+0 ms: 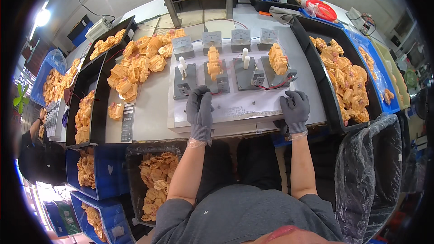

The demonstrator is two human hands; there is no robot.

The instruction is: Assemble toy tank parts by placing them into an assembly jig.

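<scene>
The person's left hand [199, 107], in a grey glove, rests flat near the front edge of the white test board [235, 106] on the desk, fingers loosely together and clamped on nothing, its fingertips just in front of the leftmost grey fixture plate [184, 81]. The gloved right hand [295, 109] lies at the board's front right corner, fingers slightly spread and holding nothing. Behind the hands, orange plastic parts [214, 63] sit on the second and fourth plates, with four square meters [212, 40] along the board's back edge and a heap of orange parts [135, 68] toward the desk's left side.
</scene>
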